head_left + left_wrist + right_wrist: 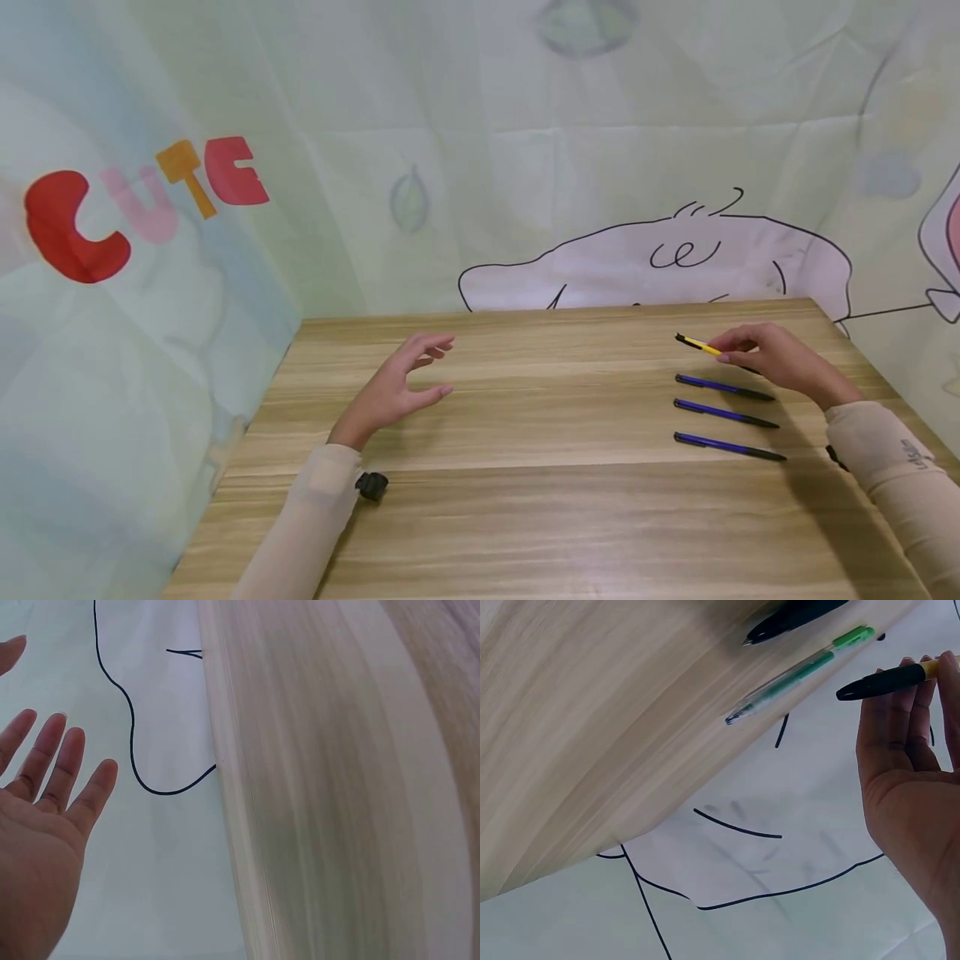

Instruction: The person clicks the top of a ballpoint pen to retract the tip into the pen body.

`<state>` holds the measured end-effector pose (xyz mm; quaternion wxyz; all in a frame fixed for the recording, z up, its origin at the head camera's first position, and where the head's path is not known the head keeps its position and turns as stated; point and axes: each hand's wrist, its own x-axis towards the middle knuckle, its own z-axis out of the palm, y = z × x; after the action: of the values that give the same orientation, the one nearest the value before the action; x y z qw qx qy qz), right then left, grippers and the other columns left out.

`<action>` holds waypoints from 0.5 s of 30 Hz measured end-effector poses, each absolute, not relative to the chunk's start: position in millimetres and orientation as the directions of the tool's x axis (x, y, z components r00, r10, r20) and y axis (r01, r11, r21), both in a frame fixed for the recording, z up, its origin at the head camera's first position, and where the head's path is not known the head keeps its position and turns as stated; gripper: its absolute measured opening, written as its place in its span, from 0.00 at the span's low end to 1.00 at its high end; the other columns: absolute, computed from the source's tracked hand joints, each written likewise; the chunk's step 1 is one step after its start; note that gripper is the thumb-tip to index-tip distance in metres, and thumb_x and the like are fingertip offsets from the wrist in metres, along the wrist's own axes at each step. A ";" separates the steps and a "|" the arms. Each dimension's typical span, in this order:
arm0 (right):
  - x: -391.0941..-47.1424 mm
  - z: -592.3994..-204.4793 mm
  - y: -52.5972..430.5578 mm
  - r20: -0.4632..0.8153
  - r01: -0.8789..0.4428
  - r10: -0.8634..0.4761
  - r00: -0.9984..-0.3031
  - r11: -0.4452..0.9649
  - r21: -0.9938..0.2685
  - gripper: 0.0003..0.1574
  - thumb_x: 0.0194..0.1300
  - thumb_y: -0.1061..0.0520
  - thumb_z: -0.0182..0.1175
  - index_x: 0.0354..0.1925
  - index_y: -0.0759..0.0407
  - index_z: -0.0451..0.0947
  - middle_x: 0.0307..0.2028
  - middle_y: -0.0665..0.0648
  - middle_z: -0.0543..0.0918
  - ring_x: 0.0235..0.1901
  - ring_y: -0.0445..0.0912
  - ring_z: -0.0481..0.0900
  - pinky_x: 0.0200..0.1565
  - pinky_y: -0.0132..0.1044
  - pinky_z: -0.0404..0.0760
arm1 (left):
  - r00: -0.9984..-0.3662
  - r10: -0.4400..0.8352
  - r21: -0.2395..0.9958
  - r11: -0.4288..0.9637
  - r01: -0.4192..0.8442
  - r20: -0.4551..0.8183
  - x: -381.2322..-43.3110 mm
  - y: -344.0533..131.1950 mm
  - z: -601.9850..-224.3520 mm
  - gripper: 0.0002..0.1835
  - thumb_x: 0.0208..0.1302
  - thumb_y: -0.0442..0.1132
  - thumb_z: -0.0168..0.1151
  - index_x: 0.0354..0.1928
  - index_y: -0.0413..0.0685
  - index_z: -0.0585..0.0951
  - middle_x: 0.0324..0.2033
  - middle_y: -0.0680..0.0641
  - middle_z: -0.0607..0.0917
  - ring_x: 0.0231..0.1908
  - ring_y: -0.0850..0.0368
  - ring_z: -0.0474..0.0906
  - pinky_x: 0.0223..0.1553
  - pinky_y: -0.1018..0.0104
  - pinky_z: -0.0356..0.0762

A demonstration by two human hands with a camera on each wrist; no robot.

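My right hand (780, 354) pinches a yellow and black pen (699, 344) between thumb and fingers, above the table's far right part. In the right wrist view the pen's black end (885, 682) sticks out past the fingertips. A clear pen with a green clip (795, 676) lies on the table near that hand. Nearer me lie three blue pens with black ends, a far one (722, 387), a middle one (723, 413) and a near one (726, 447), roughly parallel. My left hand (390, 392) hovers over the left side, fingers spread from the thumb, holding nothing.
The wooden table (525, 517) ends at a back edge against a printed cloth (360, 167) with a dog drawing. Another cloth with coloured letters (82, 233) hangs along the left side. Black wrist straps show at both cuffs.
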<state>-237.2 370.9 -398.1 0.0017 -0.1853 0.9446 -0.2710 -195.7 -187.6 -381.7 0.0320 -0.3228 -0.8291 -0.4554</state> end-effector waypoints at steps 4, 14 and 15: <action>-238.0 -400.6 373.2 0.087 -0.344 -0.350 -0.933 0.789 -0.509 0.12 0.67 0.61 0.67 0.48 0.64 0.86 0.40 0.56 0.88 0.38 0.37 0.80 0.38 0.29 0.81 | -0.794 0.506 0.732 0.390 0.558 0.336 -202.1 -190.5 -390.7 0.35 0.61 0.28 0.70 0.70 0.38 0.69 0.61 0.36 0.74 0.60 0.37 0.72 0.67 0.37 0.68; -246.4 -413.0 380.3 0.081 -0.352 -0.356 -0.931 0.815 -0.461 0.09 0.65 0.65 0.68 0.45 0.63 0.87 0.37 0.54 0.88 0.37 0.42 0.80 0.39 0.29 0.80 | -0.792 0.511 0.719 0.404 0.565 0.334 -216.2 -200.6 -412.1 0.37 0.62 0.34 0.73 0.72 0.50 0.68 0.63 0.42 0.74 0.62 0.39 0.71 0.69 0.43 0.69; -247.1 -414.0 380.8 0.078 -0.353 -0.359 -0.930 0.815 -0.460 0.10 0.65 0.65 0.68 0.45 0.64 0.87 0.38 0.54 0.88 0.37 0.43 0.80 0.39 0.29 0.80 | -0.790 0.513 0.718 0.403 0.568 0.336 -216.6 -200.9 -412.3 0.37 0.62 0.35 0.73 0.72 0.51 0.69 0.63 0.43 0.74 0.62 0.39 0.72 0.69 0.44 0.70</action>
<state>-247.1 380.8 -414.0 0.0061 -0.1870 0.9525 -0.2401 -216.6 -200.9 -412.3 0.0309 -0.3229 -0.8369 -0.4409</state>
